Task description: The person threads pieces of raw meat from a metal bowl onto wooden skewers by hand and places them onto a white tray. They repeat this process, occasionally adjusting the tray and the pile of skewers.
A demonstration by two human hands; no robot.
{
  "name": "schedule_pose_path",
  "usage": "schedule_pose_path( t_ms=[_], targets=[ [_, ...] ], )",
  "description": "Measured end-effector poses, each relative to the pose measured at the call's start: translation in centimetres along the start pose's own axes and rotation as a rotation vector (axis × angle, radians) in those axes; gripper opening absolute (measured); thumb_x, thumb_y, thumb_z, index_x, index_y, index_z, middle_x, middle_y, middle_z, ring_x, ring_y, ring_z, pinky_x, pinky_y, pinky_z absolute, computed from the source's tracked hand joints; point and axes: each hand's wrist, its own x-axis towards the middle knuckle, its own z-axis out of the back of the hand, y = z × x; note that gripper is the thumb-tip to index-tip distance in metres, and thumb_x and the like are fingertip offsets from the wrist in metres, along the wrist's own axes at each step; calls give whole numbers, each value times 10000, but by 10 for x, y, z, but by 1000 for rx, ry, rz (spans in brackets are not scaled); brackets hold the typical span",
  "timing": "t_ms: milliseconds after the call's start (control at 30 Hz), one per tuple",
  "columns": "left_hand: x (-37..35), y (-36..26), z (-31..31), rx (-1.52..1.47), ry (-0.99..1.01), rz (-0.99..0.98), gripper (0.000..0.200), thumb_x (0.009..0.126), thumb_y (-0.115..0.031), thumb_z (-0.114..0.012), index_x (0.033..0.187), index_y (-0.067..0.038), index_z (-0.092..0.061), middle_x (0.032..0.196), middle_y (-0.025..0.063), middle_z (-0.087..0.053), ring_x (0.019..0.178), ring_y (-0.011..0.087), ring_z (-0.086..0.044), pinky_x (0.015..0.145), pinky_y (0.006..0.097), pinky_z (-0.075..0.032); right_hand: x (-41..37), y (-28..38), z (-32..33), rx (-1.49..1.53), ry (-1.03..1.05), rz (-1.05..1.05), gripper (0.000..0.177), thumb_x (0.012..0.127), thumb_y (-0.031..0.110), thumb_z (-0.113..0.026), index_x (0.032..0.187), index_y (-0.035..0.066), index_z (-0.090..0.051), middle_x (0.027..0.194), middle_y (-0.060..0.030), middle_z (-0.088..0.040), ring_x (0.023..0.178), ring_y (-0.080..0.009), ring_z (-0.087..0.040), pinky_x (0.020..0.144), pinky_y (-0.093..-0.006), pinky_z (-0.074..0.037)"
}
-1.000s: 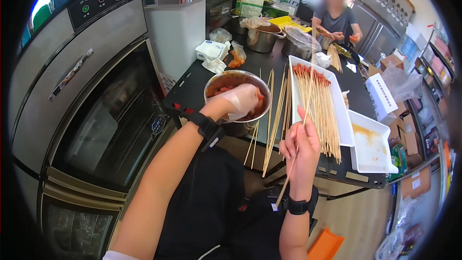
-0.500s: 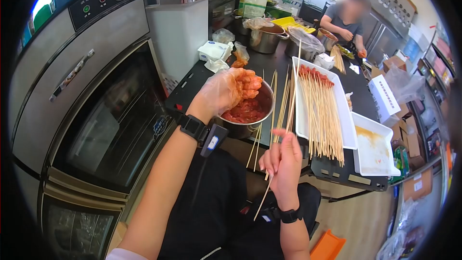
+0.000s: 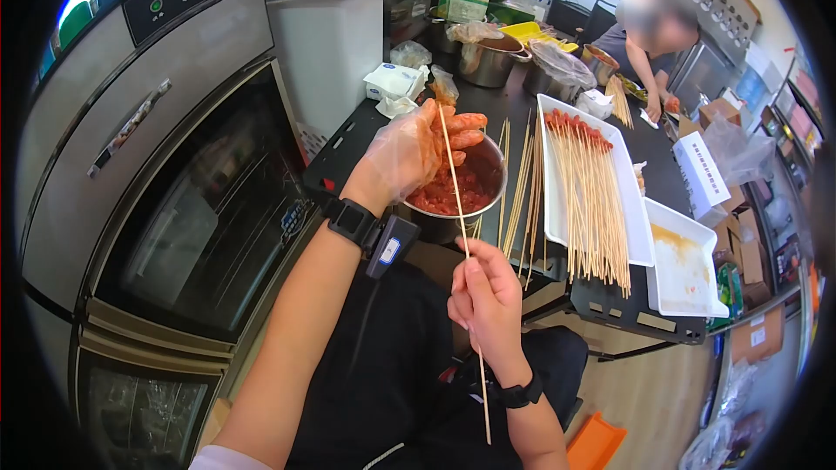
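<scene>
Head view, ordered near to far. Nearest, the person's right hand (image 3: 483,296) was closed in a pinch on a bamboo skewer (image 3: 453,200), gripping it about mid-shaft. The blunt end hung down over the lap and the tip pointed up and away.

Beyond it, the left hand (image 3: 405,152), in a thin clear glove, was curled around marinated meat pieces (image 3: 461,126). It held them above a steel bowl (image 3: 500,176) of the same red meat at the near edge of the table (image 3: 348,157). The skewer's tip lay against the held meat; whether it had pierced could not be told.

Judged from this stance, the step would go best with these points:
- The push runs straight along the shaft, since so thin a stick probably bows under a sideways load.
- A pinch closer to the tip would stiffen it.
- The gloved fingers belong at the sides of the piece, clear of where the point would come out.
- Working over the bowl lets drips fall back in.

Just beside the bowl lay loose skewers (image 3: 521,178). Next to them was a white tray (image 3: 550,218) of loaded skewers (image 3: 592,200), their meat at the far ends. A second tray (image 3: 684,296), smeared with sauce, sat to its right.

Farther off were a tissue box (image 3: 392,83) and pots (image 3: 492,61). At the far end, another person (image 3: 649,43) bent over more skewers.
</scene>
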Motion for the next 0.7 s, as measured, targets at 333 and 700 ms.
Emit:
schedule_pose_path(
  t_ms=[333,700],
  targets=[
    [-5,1,-18,170,-102,-34,211,946,-254,-431,1002,-67,-509,1017,120,-609,871,169,-585,773,291,-470,6,-4,11,-129,-72,-42,310,949,120,-388,1245,34,-412,587,30,-390,429,-23,-328,393,-169,-291],
    [7,8,1,10,-136,139,319,948,-177,-401,1087,105,-453,1054,223,-572,985,275,-581,889,335,-475,28,-3,12,-220,-131,32,336,936,130,-439,1267,66,-446,581,61,-385,417,-14,-336,385,-167,-290]
  ],
)
